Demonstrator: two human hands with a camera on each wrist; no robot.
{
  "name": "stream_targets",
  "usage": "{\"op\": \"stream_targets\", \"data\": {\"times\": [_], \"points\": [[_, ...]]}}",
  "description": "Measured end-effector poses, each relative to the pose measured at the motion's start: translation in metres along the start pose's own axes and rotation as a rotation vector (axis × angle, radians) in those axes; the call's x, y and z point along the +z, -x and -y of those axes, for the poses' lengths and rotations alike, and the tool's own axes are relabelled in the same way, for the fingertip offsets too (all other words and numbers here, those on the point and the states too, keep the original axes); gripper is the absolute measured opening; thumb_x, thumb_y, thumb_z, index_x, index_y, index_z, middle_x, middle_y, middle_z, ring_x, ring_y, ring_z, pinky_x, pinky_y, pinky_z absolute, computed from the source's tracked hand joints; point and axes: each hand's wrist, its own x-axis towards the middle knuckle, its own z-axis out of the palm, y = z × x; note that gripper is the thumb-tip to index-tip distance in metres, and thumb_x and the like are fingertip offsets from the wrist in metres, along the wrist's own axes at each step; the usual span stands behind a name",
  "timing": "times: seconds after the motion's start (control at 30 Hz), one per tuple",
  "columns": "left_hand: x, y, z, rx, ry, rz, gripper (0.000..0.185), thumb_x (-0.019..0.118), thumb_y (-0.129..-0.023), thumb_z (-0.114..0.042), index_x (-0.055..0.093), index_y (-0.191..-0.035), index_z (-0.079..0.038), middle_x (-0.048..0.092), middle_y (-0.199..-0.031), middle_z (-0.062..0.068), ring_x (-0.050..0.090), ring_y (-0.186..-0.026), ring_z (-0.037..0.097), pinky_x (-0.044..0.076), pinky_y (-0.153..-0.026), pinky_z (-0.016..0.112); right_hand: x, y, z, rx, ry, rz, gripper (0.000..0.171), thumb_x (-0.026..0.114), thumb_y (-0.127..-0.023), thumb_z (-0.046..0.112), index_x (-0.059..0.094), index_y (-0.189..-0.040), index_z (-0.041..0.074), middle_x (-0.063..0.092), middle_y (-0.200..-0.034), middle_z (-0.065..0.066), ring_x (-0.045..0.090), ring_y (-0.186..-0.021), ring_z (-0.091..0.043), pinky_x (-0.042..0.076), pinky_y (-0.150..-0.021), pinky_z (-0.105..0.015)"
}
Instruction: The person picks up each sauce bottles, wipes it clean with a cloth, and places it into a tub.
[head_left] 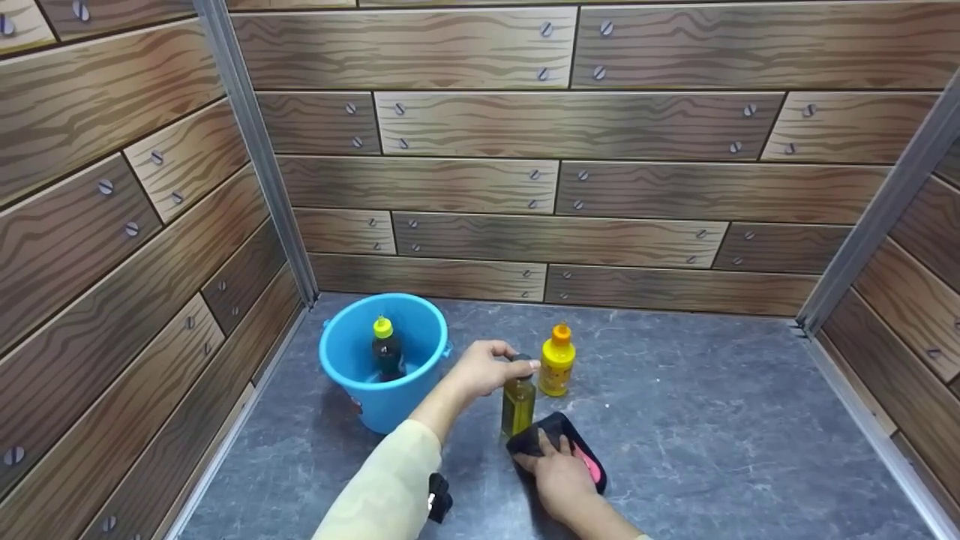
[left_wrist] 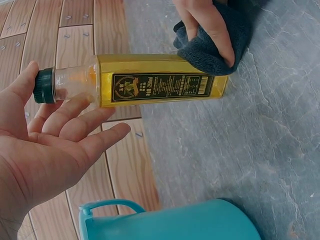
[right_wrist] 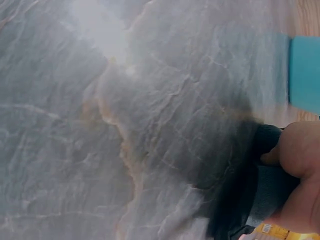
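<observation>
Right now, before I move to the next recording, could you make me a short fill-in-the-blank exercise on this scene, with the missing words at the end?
1. The ____ hand is at the cap of the oil bottle.
2. The yellow bottle has a cap coloured ____.
3. Outside the blue bucket there are ____ bottles.
4. In the head view, a ____ patch shows on the dark cloth under the right hand.

Missing words: left; orange; two; pink.
</observation>
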Motion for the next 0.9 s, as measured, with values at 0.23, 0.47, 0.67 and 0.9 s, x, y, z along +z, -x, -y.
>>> {"op": "stream_targets", "data": {"times": [0.23, 0.47, 0.67, 0.9], "points": [[0.001, -0.001, 0.001, -0.015, 0.002, 0.004, 0.038, 0.081, -0.094, -0.046, 0.076, -0.111, -0.013, 0.071, -0.115, 0.006, 0.064, -0.103, 0.025, 0.054, -0.088, 0.048, -0.004, 0.006, -0.001, 0.044, -0.011, 0.059, 0.057, 0.062, -0.095, -0.001, 0.074, -0.135, 0.038, 0.056, -0.151, -0.025, 0.05, -0.131, -0.065, 0.041, -0.107, -0.072], [0.0, -0.001, 0.0, -0.019, -0.008, 0.015, 0.037, 0.081, -0.094, -0.047, 0.076, -0.11, -0.013, 0.071, -0.114, 0.005, 0.064, -0.103, 0.025, 0.054, -0.089, 0.049, -0.01, 0.015, -0.005, 0.049, -0.082, 0.066, 0.056, 0.064, -0.093, -0.006, 0.075, -0.135, 0.03, 0.055, -0.15, -0.029, 0.046, -0.13, -0.07, 0.043, -0.103, -0.075], [-0.003, 0.0, 0.0, -0.016, -0.007, 0.022, 0.036, 0.08, -0.095, -0.046, 0.075, -0.11, -0.014, 0.071, -0.111, 0.004, 0.062, -0.097, 0.024, 0.052, -0.083, 0.045, -0.011, 0.02, -0.008, 0.051, -0.113, 0.07, 0.06, 0.065, -0.092, -0.009, 0.074, -0.137, 0.029, 0.053, -0.152, -0.029, 0.045, -0.13, -0.07, 0.046, -0.099, -0.074], [-0.001, -0.001, 0.002, -0.025, -0.002, 0.032, 0.039, 0.08, -0.095, -0.047, 0.076, -0.115, -0.014, 0.072, -0.115, 0.004, 0.064, -0.099, 0.024, 0.051, -0.079, 0.043, -0.005, 0.029, -0.018, -0.003, -0.141, 0.009, 0.074, 0.064, -0.082, -0.019, 0.072, -0.138, 0.029, 0.052, -0.151, -0.03, 0.047, -0.128, -0.071, 0.047, -0.099, -0.073]]}}
